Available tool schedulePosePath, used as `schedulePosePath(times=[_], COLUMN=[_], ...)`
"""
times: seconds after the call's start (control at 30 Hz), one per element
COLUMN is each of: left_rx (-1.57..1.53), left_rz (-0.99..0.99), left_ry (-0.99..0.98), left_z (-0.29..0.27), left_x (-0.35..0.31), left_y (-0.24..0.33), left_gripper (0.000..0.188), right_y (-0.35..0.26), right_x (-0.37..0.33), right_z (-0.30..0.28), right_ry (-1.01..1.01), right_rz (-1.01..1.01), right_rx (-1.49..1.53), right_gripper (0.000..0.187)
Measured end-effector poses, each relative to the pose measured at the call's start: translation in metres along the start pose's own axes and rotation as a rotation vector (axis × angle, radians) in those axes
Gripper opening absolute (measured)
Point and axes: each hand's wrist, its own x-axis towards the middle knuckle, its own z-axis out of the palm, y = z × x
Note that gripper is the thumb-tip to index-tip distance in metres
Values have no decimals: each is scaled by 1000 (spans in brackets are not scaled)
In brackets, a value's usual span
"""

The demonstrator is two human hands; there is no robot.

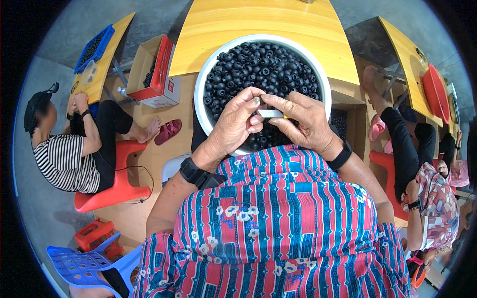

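A wide metal basin (201,94) in front of me is heaped with small round black pieces (263,64), many with a hole in the top. Over its near half, my right hand (308,119) closes on a small knife (270,113) with a short, flat, pale blade and a bit of yellow at its handle end. My left hand (232,121) is pinched, thumb and fingertips meeting my right fingers just above the blade. Whatever sits between the left fingertips is hidden.
The basin overlaps a yellow wooden table (268,17). On the left, a person on a red stool (126,169) sits near an open red-and-white carton (154,74). A blue chair (84,263) stands lower left. Other people sit at right, by a table with a red basin (436,94).
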Motion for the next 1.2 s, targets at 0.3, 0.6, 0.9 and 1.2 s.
schedulePosePath(times=[0.3, 0.6, 0.9, 1.2], left_rx=[23, 29, 33, -8], left_rz=[-1, 20, 8, 42], left_ry=[-49, -76, -32, 7], left_z=[-3, -4, -3, -6], left_x=[-2, -2, -1, 0], left_y=[0, -1, 0, 2], left_gripper=[16, 21, 18, 17], right_y=[-2, 3, -3, 1], right_x=[2, 3, 2, 0], right_z=[0, 1, -1, -5], right_ry=[33, 62, 26, 23], right_rz=[-12, 105, 17, -42], right_rx=[-18, 50, -13, 5], right_gripper=[46, 41, 49, 39])
